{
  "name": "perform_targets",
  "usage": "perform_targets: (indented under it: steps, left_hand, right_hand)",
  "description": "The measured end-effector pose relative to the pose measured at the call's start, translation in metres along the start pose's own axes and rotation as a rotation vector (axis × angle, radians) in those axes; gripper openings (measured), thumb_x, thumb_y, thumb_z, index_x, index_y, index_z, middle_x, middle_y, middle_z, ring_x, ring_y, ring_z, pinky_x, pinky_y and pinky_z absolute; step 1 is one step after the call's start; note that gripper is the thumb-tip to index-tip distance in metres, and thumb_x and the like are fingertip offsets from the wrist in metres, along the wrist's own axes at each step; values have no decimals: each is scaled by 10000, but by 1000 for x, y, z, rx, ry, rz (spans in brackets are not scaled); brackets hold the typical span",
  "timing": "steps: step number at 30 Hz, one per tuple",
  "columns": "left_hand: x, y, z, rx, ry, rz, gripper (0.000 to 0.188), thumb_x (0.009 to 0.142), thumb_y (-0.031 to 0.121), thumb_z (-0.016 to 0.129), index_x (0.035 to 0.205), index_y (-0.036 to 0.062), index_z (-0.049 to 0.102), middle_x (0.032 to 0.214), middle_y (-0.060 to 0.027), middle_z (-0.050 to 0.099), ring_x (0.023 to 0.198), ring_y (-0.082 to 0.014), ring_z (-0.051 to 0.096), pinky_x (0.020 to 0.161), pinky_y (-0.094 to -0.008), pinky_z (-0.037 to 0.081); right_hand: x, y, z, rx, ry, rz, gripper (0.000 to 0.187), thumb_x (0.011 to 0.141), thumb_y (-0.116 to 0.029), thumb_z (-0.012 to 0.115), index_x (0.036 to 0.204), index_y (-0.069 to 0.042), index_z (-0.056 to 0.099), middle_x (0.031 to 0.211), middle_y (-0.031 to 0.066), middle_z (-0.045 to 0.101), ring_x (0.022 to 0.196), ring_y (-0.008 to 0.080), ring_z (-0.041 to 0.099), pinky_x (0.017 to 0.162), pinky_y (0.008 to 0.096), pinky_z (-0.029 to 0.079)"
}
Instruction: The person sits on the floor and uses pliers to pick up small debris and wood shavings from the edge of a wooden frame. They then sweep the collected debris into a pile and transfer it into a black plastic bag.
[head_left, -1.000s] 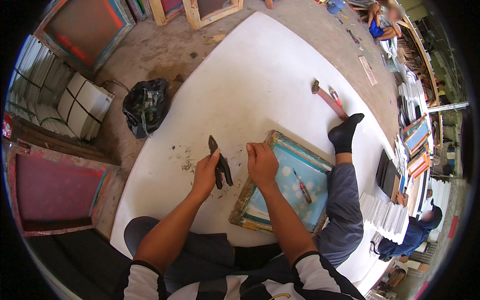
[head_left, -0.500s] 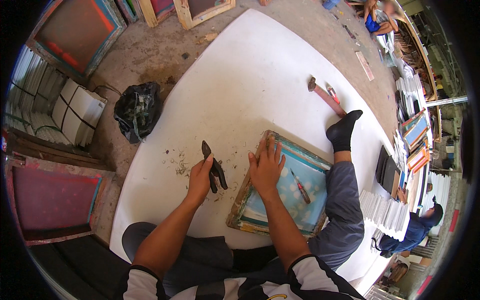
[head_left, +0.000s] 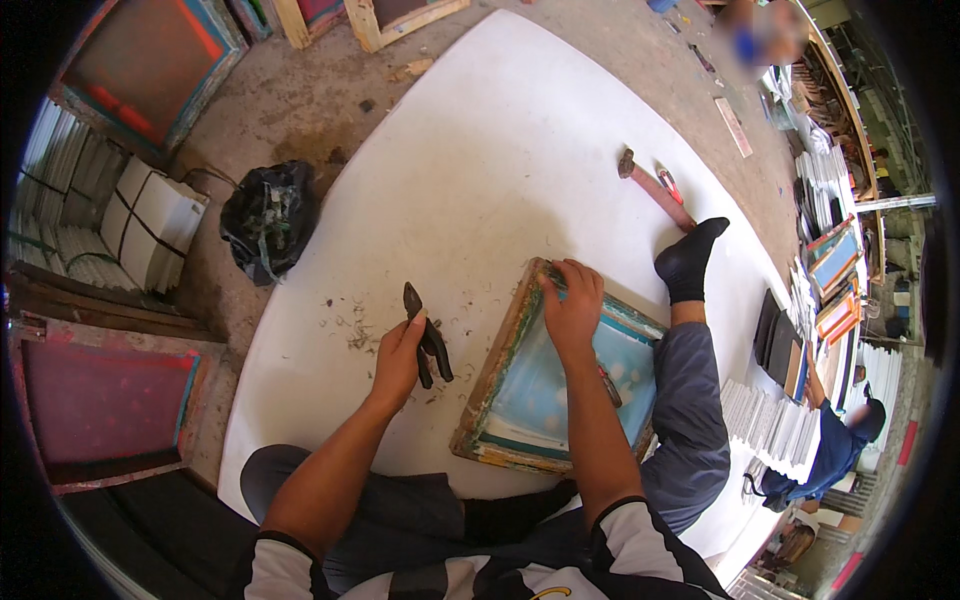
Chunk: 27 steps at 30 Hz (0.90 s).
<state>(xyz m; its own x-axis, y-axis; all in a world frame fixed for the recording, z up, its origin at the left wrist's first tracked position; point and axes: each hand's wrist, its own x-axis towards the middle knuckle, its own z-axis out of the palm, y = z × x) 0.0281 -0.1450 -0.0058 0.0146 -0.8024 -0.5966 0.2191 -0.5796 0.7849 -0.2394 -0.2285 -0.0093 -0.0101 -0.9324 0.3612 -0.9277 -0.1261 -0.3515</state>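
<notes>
At far left, one frame (head_left: 105,400) with dark red mesh leans low in the view. Above it stands a strapped stack of white boards (head_left: 150,230), too many to count, and one more frame (head_left: 145,75) with brown and orange mesh. Two pale wooden frames (head_left: 372,30) show at the top edge.

One crumpled black plastic bag (head_left: 268,222) sits on the floor, just beside one large white board (head_left: 450,180) on which the wearer is seated. Toward the board's middle lies a scatter of tiny dark scraps (head_left: 360,335), too many and too small to count.

Next to the scraps, the left hand (head_left: 398,360) is wrapped around one pair of dark pliers (head_left: 433,343), head pointing away from the body. To their right, one worn wooden frame (head_left: 498,358) with blue, pale-spotted mesh lies flat on the white board, near the bent right leg. The right hand (head_left: 575,305) rests palm-down over its far edge, thumb apart from the fingers; whether it grips cannot be told. One screwdriver (head_left: 608,385) lies on the mesh, partly hidden by the right forearm.

Farther right are one hammer (head_left: 655,190), one small red tool (head_left: 668,185) beside it, and one black-socked foot (head_left: 690,262). At far right, one co-worker in dark blue (head_left: 835,450) reaches out an arm.
</notes>
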Motion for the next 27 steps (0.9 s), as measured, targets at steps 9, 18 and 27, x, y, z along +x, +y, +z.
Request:
perform_targets:
  steps: [9, 18, 27]
  left_hand:
    - [-5, 3, 3, 20, -4, -33, 485, 1039, 464, 551, 892, 14, 657, 770, 17, 550, 691, -77, 454, 640, -243, 378]
    - [-5, 4, 4, 10, -13, 18, 493, 1047, 443, 541, 890, -9, 656, 778, 9, 567, 744, -79, 476, 673, -253, 391]
    - [-18, 47, -9, -68, 44, 72, 520, 1017, 512, 531, 947, 17, 674, 729, -31, 591, 570, -122, 523, 544, -283, 425]
  right_hand:
    - [52, 21, 3, 104, -262, 373, 247, 922, -252, 683, 998, -21, 730, 924, 186, 734, 896, 358, 703, 852, 459, 534]
    - [66, -27, 22, -368, -687, 306, 564, 1037, -476, 390, 1365, -70, 602, 1442, 157, 548, 1393, 413, 420, 1108, 623, 338]
    - [-22, -101, 30, -368, -520, 70, 630, 1054, -462, 399, 1500, -18, 433, 1565, 163, 414, 1501, 353, 276, 1201, 605, 174]
